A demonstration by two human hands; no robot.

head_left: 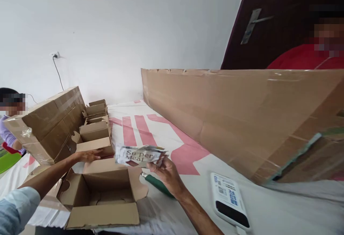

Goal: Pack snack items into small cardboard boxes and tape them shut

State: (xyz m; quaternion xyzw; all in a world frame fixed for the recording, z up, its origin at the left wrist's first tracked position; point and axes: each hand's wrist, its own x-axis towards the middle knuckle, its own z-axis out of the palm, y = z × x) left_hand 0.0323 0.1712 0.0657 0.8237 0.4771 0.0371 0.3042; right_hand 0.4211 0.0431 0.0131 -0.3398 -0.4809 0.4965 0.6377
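My right hand (pixel 166 175) is closed around a small stack of flat white sachets (pixel 142 156), the top one printed with what reads as "Super Meal". They hang above the cloth-covered table, just beyond an open cardboard box (pixel 107 213) whose inside shows bare brown card. My left hand (pixel 90 155) lies with its fingers stretched out against the edge of another open carton (pixel 95 134) behind that box. Under my right wrist lies a tool with a green handle (pixel 158 184) and a metal tip; its kind is partly hidden.
More open cartons (pixel 96 109) run in a row toward the wall. Long taped cardboard boxes (pixel 53 120) stand left of them. A tall cardboard panel (pixel 228 113) borders the right side. A white device with a label (pixel 228 199) lies at right. Two other people sit at the sides.
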